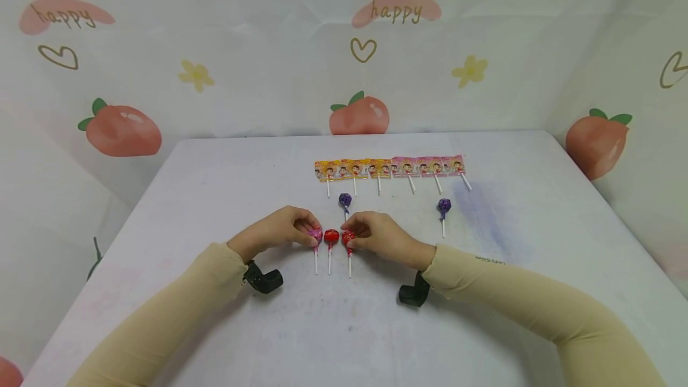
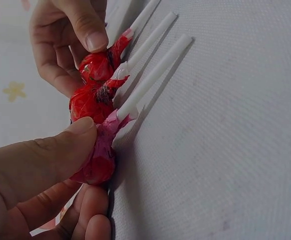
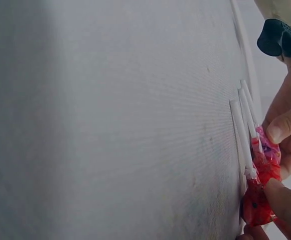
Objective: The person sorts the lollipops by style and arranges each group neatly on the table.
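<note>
My left hand [image 1: 278,233] pinches a pink-wrapped lollipop [image 2: 101,159] by its round head, thumb on the near side. A few centimetres to the right, my right hand [image 1: 384,236] grips a red lollipop [image 3: 258,202] between thumb and fingers. Between the two lies another red lollipop [image 1: 331,237], which neither hand clearly holds. All three lie side by side on the white table, their white sticks pointing toward me. Just beyond the right hand's fingertips is a purple lollipop [image 1: 345,200], the lower end of its stick hidden by that hand.
A second purple lollipop [image 1: 444,208] lies farther right. At the back, yellow-wrapped lollipops [image 1: 353,169] and pink-packet lollipops [image 1: 432,166] form one row. The white table [image 1: 215,172] meets a printed backdrop [image 1: 269,76] behind. Black cameras are strapped to both wrists.
</note>
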Demonstrator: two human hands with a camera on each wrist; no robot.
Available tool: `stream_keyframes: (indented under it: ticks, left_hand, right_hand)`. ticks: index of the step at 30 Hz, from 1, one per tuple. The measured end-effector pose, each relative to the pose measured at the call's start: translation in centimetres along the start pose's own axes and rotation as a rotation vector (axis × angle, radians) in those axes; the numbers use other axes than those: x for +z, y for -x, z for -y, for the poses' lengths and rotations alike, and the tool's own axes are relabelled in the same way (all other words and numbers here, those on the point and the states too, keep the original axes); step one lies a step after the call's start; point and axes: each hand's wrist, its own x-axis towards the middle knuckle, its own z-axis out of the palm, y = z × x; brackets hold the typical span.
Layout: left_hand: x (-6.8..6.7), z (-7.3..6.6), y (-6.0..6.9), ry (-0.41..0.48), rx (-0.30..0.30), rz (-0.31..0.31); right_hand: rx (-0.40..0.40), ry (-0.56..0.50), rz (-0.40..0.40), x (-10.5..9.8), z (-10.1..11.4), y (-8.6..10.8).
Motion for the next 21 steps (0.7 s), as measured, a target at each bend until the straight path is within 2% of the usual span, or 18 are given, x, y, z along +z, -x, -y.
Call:
stream_keyframes:
  ticks: [15,21]
  left_hand:
    - [-0.1,-0.2,0.1,-0.001,-0.016,0.000]
    - [-0.1,-0.2,0.1,0.006,-0.019,0.005]
  right_hand:
    - [0.011,-0.015,0.001,-0.1,0.1,-0.1]
    - [0.033,-0.033,-0.041,-1.1,0.6,-0.2]
